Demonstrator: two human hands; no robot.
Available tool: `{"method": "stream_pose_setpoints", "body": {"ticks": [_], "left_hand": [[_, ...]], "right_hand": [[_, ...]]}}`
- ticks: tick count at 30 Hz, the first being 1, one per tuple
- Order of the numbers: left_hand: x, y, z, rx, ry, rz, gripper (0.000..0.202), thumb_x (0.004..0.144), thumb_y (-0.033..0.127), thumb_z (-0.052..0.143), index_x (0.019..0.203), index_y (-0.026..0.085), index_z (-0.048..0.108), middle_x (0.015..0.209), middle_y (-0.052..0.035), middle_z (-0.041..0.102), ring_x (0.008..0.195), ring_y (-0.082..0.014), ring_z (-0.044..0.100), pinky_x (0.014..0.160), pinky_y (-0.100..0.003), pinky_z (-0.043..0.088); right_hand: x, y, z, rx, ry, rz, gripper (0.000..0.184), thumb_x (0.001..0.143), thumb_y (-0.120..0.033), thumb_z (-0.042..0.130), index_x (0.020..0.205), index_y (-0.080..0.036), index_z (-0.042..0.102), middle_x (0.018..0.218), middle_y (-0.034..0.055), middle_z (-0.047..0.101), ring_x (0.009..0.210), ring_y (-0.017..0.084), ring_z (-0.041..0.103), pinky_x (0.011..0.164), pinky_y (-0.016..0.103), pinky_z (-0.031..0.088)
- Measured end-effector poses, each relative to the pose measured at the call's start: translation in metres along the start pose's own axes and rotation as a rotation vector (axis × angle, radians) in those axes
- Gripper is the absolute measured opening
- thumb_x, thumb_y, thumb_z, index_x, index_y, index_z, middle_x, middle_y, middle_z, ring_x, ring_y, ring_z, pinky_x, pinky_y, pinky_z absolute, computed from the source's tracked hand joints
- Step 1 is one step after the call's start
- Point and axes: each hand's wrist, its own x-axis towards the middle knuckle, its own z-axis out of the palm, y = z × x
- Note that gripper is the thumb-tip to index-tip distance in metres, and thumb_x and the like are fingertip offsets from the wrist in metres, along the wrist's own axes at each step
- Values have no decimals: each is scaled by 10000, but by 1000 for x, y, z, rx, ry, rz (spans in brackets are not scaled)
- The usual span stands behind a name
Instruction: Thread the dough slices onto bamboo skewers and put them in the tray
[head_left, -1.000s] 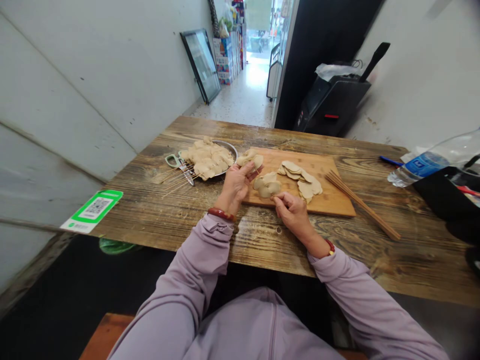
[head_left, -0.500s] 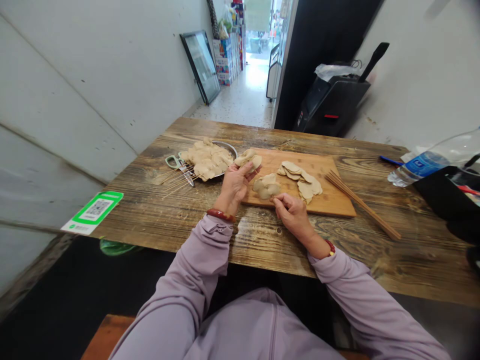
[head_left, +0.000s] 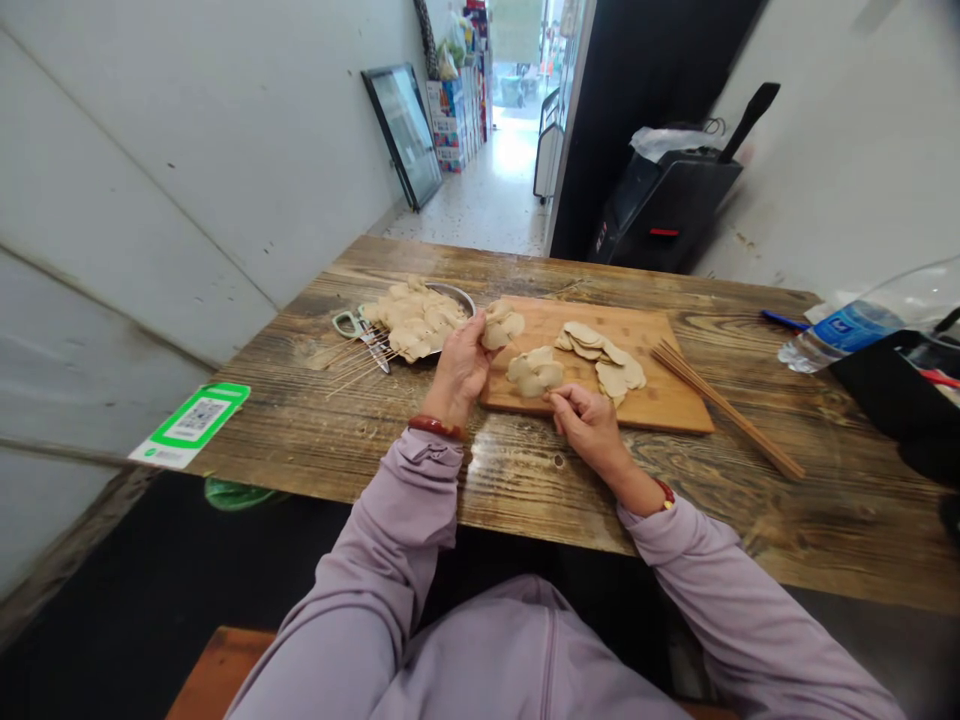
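Observation:
My left hand is closed around some thin, beige round slices, held above the left part of a wooden cutting board. Between thumb and fingers, my right hand pinches the end of a skewer carrying beige slices; the stick itself is mostly hidden. More loose slices lie in an overlapping pile on the board. Left of my hands, a metal plate bears a heap of skewered slices, their thin sticks pointing toward the left front.
Several bare wooden sticks lie across the board's right edge. Scissors with pale green handles rest beside the plate. A QR-code card sits at the left table edge, and a water bottle lies at the right.
My left hand has shifted slightly left, and the slices in it have turned to show more of their faces. My right hand has hardly moved.

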Motion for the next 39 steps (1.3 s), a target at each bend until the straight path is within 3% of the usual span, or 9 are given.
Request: {"method": "stream_pose_setpoints", "body": {"ticks": [5,10,13,17,24,28,39], "left_hand": [[3,-1,0,-19,8,48,122,804,213,816,869,214,713,880,-22,784,963,-183,743,855,-270,589],[0,1,3,-33,11,47,94,838,222,793,851,214,700,835,-9,777,874,-163,743,795,-249,592],[-4,1,6,-15,-8,-15,77,917,273,730,912,202,700,849,-7,782,758,-137,727,717,-241,584],[-12,-6,13,48,-63,-157,207,955,364,695,959,157,704,814,-38,772,692,-130,720,673,-226,563],[-33,-32,25,156,-350,-248,371,663,260,949,930,114,738,883,-48,775,756,-141,719,722,-239,568],[-40,-37,30,152,-300,-203,361,615,186,960,894,125,740,869,-31,777,760,-131,722,743,-236,565],[-40,-37,31,130,-202,-155,341,557,199,985,809,126,766,808,-30,786,712,-127,716,701,-226,577]], "right_hand": [[0,-1,-1,-29,-20,-5,295,961,-441,571,755,-238,629,488,-34,559,464,146,494,536,291,393],[0,-1,-1,10,-2,18,288,952,-430,578,756,-229,641,488,-37,562,465,140,498,552,288,419],[1,0,-1,80,10,64,303,956,-470,581,805,-219,658,479,-46,550,443,128,475,509,270,387],[3,4,-1,185,59,104,364,954,-544,580,869,-203,675,482,-59,525,427,112,446,461,244,337],[7,2,-1,232,101,127,421,940,-622,580,850,-217,652,485,-64,514,406,103,413,433,241,303],[7,0,0,191,96,118,402,948,-607,574,842,-225,643,486,-61,519,426,114,445,449,245,322],[5,-1,1,125,88,59,323,968,-502,569,799,-231,623,498,-51,533,457,127,470,513,268,369]]}}
